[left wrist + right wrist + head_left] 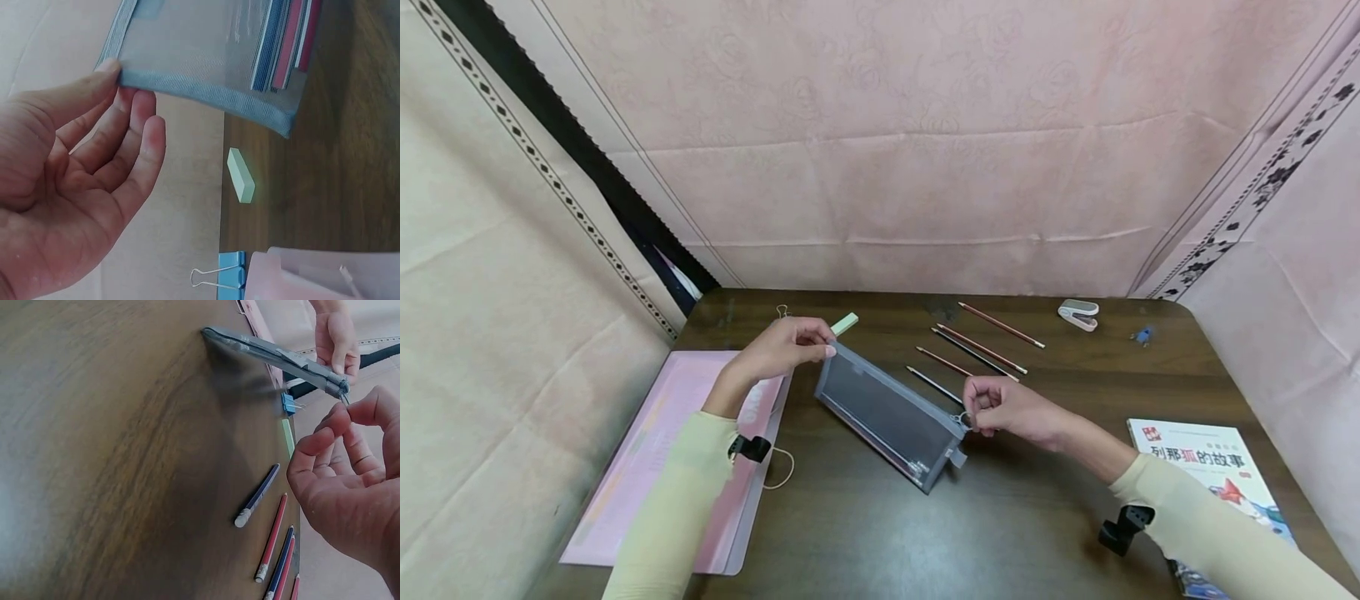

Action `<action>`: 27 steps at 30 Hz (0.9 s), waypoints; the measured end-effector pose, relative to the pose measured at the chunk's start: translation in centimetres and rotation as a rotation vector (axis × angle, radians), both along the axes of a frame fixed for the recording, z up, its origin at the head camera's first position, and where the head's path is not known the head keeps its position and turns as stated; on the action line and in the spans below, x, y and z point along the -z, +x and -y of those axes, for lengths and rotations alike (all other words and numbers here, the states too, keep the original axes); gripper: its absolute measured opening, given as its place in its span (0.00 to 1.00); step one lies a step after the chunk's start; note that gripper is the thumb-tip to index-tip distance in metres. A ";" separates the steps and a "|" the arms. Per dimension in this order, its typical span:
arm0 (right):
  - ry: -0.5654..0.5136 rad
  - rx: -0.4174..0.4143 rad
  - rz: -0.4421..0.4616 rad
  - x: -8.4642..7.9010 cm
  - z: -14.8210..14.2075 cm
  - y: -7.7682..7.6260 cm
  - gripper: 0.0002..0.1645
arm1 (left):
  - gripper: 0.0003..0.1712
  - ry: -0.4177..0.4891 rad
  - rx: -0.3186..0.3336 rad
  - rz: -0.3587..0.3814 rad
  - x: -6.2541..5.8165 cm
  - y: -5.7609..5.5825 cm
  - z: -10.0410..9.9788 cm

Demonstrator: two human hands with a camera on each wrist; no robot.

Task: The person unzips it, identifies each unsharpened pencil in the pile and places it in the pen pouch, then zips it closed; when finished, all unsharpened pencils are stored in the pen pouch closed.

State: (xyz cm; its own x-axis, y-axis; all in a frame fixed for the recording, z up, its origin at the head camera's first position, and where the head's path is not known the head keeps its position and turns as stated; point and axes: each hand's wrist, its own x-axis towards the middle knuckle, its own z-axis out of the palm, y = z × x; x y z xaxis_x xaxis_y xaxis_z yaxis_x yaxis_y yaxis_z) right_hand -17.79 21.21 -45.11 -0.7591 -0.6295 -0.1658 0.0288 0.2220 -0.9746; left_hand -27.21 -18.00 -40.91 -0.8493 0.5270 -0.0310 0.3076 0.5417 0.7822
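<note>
A grey mesh zip pencil case is held up at a slant between both hands. My left hand pinches its upper left corner between thumb and fingers. At the other end, my right hand pinches the small metal zip pull with thumb and forefinger. Through the mesh in the left wrist view show several long strips, blue, pink and red, along one side of the case. A grey fabric tab sticks out near the zip end. In the right wrist view the case appears edge-on.
Several red and dark pencils lie behind the case. Beyond are a white stapler and a small blue object. A pale green eraser and a blue binder clip lie by a pink folder. A book lies right.
</note>
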 end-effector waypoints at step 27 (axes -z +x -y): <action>0.204 0.216 -0.025 0.5 -1.9 1.2 0.07 | 0.07 -0.123 0.186 0.252 0.1 0.6 -0.5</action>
